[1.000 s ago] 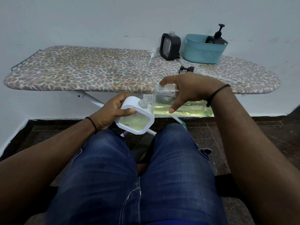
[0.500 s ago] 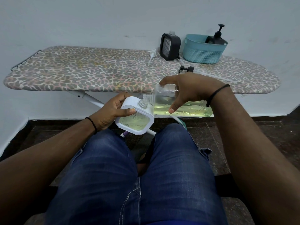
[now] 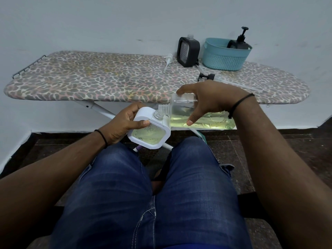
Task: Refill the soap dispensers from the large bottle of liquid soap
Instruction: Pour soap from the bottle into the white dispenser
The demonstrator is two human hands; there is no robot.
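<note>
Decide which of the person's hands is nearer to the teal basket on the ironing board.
Right. The right hand, gripping the large bottle, is just in front of and below the basket. The left hand, holding the white dispenser, sits farther down and to the left.

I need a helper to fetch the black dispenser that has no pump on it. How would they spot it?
On the ironing board, look to the far right end near the wall. Left of the teal basket stands a black dispenser. Unlike the pump bottle inside the basket, it stands on the board itself, squarish, its clear neck open.
</note>
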